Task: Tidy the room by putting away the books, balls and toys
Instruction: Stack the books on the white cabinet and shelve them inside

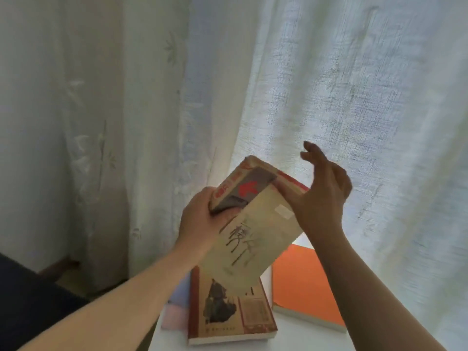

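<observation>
While the left hand point(200, 220) grips the red-and-grey book point(244, 184) by its left edge mid-frame, a cream book point(255, 240) with black brush lettering sits tilted against the front of it, both up in the air. The right hand point(323, 196) is loose with fingers spread, only its thumb side touching the books' upper right edge. Bottom of the frame: a brown book point(233, 316), an orange book point(304, 287) and a pale pink book point(174, 309) lie flat on the white table point(291, 342), with the curtain point(354, 84) behind.

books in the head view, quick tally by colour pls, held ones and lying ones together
cream book: 1
grey and red book: 1
brown-bordered book: 1
orange book: 1
pink and lilac book, partly hidden: 1
total: 5
</observation>
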Demonstrator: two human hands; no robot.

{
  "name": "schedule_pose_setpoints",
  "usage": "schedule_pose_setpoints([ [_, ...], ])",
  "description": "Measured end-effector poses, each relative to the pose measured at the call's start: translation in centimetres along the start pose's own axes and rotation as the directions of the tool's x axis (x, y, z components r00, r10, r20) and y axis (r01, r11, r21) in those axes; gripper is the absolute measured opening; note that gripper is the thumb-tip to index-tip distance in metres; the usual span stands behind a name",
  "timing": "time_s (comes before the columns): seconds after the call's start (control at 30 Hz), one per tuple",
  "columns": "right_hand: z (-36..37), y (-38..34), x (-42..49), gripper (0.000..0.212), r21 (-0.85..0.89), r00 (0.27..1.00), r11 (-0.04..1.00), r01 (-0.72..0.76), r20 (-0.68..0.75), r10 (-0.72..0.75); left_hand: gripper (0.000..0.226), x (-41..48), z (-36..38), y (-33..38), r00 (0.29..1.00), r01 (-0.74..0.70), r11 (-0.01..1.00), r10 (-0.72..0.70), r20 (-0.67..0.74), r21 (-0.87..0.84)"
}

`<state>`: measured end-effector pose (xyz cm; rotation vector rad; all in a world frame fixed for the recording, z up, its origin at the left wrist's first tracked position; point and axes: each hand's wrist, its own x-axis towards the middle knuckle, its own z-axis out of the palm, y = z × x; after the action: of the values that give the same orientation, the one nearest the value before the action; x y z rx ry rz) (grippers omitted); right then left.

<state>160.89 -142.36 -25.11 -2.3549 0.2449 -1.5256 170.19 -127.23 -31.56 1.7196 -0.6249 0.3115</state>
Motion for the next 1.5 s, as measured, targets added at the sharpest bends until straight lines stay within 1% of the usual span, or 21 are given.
schedule_pose_setpoints([
  [0.03, 0.4, 0.7, -0.3, 0.088, 0.025, 0.990, 0.990, -0.141, -0.022, 0.142, 0.024, -0.7, -0.2, -0.5, 0.996, 0.054, 0.995, -0.060, -0.069, -0.080],
  [0.07, 0.7, 1.4, -1.1, 0.100, 0.132, 0.950, 0.941, -0.312, 0.042, 0.309, 0.021, -1.3, -0.6, -0.9, 0.985, 0.103, 0.981, -0.124, -0.123, -0.165],
  [0.13, 1.5, 2.5, -3.3, 0.109, 0.373, 0.808, 0.719, -0.586, 0.330, 0.488, 0.016, -1.9, -1.1, -1.3, 0.959, 0.148, 0.948, -0.207, -0.193, -0.281],
  [0.17, 2.0, 2.9, -4.5, 0.110, 0.425, 0.743, 0.617, -0.663, 0.472, 0.474, 0.015, -1.9, -1.2, -1.5, 0.952, 0.153, 0.939, -0.223, -0.208, -0.308],
  [0.23, 3.3, 3.6, -6.7, 0.109, 0.437, 0.654, 0.516, -0.737, 0.656, 0.377, 0.014, -1.9, -0.9, -1.7, 0.956, 0.143, 0.930, -0.218, -0.197, -0.338],
  [0.33, 5.3, 4.4, -8.4, 0.081, 0.492, 0.636, 0.417, -0.764, 0.684, 0.357, 0.014, -2.3, 0.1, -2.8, 0.973, 0.168, 0.917, -0.213, -0.089, -0.361],
  [0.37, 5.7, 4.8, -8.8, 0.080, 0.515, 0.644, 0.393, -0.762, 0.666, 0.376, 0.014, -2.5, 0.4, -3.4, 0.972, 0.208, 0.902, -0.232, -0.020, -0.378],
  [0.5, 6.2, 5.6, -10.0, 0.080, 0.546, 0.685, 0.419, -0.725, 0.631, 0.364, 0.025, -3.1, 0.8, -5.5, 0.911, 0.393, 0.853, -0.309, 0.273, -0.345],
  [0.6, 6.7, 5.8, -10.3, 0.068, 0.502, 0.644, 0.412, -0.760, 0.667, 0.375, 0.028, -2.8, 0.8, -6.9, 0.860, 0.469, 0.837, -0.360, 0.363, -0.282],
  [0.67, 6.8, 5.7, -10.4, 0.056, 0.452, 0.631, 0.458, -0.765, 0.665, 0.399, 0.034, -2.7, 0.9, -7.4, 0.856, 0.485, 0.822, -0.377, 0.355, -0.297],
  [0.8, 6.3, 5.5, -9.0, 0.038, 0.395, 0.708, 0.617, -0.681, 0.573, 0.414, 0.019, -2.1, 1.5, -7.2, 0.868, 0.497, 0.764, -0.442, 0.228, -0.411],
  [0.87, 6.3, 5.8, -8.2, 0.039, 0.355, 0.706, 0.646, -0.676, 0.564, 0.428, 0.014, -1.5, 2.2, -7.2, 0.822, 0.563, 0.682, -0.519, 0.234, -0.467],
  [0.9, 6.5, 6.2, -8.1, 0.044, 0.307, 0.674, 0.644, -0.700, 0.581, 0.456, 0.019, -1.3, 2.8, -7.9, 0.793, 0.603, 0.659, -0.558, 0.246, -0.449],
  [0.97, 7.1, 7.0, -9.3, 0.053, 0.149, 0.570, 0.633, -0.759, 0.621, 0.538, 0.040, -1.4, 4.0, -9.7, 0.721, 0.693, 0.666, -0.657, 0.222, -0.278],
  [1.07, 8.3, 7.8, -12.8, 0.063, -0.036, 0.422, 0.617, -0.786, 0.698, 0.578, 0.070, -3.0, 5.5, -13.1, 0.577, 0.789, 0.577, -0.814, 0.067, 0.210],
  [1.1, 8.6, 7.9, -13.7, 0.064, -0.065, 0.404, 0.629, -0.775, 0.715, 0.571, 0.073, -3.6, 5.7, -14.0, 0.566, 0.763, 0.519, -0.824, -0.011, 0.384],
  [1.13, 8.8, 7.9, -14.3, 0.063, -0.089, 0.406, 0.657, -0.749, 0.723, 0.560, 0.074, -4.2, 5.7, -14.1, 0.578, 0.739, 0.484, -0.813, -0.072, 0.468],
  [1.23, 9.1, 7.9, -14.6, 0.059, -0.128, 0.397, 0.685, -0.718, 0.732, 0.554, 0.070, -4.4, 5.5, -13.7, 0.586, 0.771, 0.521, -0.806, -0.088, 0.365],
  [1.3, 9.3, 8.1, -14.9, 0.057, -0.122, 0.367, 0.649, -0.751, 0.740, 0.564, 0.066, -3.7, 5.7, -13.3, 0.528, 0.838, 0.522, -0.849, 0.004, 0.162],
  [1.4, 9.6, 8.4, -15.0, 0.058, -0.119, 0.341, 0.596, -0.794, 0.724, 0.600, 0.039, -3.5, 5.0, -12.4, 0.485, 0.870, 0.493, -0.858, 0.168, 0.002],
  [1.5, 10.0, 8.6, -15.2, 0.041, -0.168, 0.285, 0.550, -0.818, 0.712, 0.642, 0.016, -3.5, 3.7, -11.8, 0.446, 0.893, 0.446, -0.854, 0.266, -0.064],
])
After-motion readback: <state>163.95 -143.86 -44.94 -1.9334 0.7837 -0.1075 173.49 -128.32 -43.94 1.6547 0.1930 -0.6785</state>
